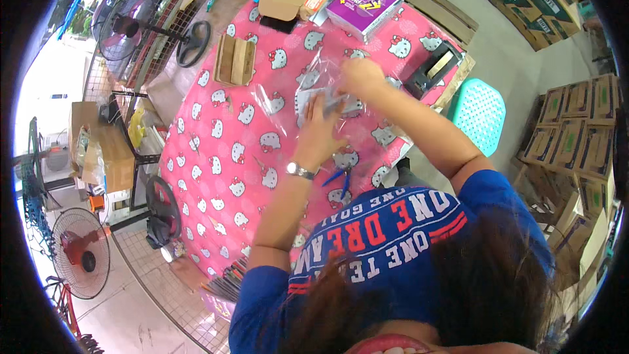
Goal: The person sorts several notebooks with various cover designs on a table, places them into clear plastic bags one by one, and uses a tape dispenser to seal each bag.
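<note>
A clear, crinkled plastic wrap (319, 69) lies over a small pale item on the pink patterned tablecloth; what the item is, I cannot make out. My left hand (319, 132), with a watch on its wrist, lies on the plastic with its fingers spread. Just to the right and a little farther off, my right hand (362, 78) is closed at the wrap's edge, its fingertips partly hidden. Blue-handled pliers (341, 176) rest on the cloth, nearer to me than both hands.
Farther back stand a wooden block (234, 60), an open cardboard box (288, 3) and a purple box (364, 8). A black tape dispenser (434, 69) sits near the right edge. Beyond it is a turquoise stool (479, 115). Stacked cartons (570, 134) line the right; a fan (82, 254) stands left.
</note>
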Demonstrator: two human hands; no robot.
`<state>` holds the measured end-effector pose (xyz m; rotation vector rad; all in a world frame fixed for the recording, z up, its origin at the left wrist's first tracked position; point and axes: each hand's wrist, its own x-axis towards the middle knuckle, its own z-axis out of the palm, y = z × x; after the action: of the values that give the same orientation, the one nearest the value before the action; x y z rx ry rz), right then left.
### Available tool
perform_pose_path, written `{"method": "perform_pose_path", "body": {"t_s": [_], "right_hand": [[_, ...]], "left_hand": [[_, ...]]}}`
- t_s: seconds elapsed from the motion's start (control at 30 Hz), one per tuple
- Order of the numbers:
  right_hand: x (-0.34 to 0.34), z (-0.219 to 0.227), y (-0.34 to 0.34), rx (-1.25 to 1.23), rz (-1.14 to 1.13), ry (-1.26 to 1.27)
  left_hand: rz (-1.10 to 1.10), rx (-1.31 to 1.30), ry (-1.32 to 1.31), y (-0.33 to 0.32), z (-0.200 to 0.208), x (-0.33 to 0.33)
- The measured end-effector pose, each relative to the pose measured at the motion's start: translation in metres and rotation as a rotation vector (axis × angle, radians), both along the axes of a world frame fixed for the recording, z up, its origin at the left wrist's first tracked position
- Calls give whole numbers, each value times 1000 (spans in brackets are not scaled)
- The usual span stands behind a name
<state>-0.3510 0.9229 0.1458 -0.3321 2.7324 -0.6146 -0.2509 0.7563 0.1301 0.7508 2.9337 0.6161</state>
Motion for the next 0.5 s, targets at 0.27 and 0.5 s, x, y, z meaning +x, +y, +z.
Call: {"method": "perform_pose_path", "body": {"t_s": [0.27,0.5], "right_hand": [[-18,-50,18,-713,-3,-33],[10,-21,17,-850,159,295]], "left_hand": [[-181,234,-51,-47,47,-87],[46,535,-868,-74,-25,-122]]}}
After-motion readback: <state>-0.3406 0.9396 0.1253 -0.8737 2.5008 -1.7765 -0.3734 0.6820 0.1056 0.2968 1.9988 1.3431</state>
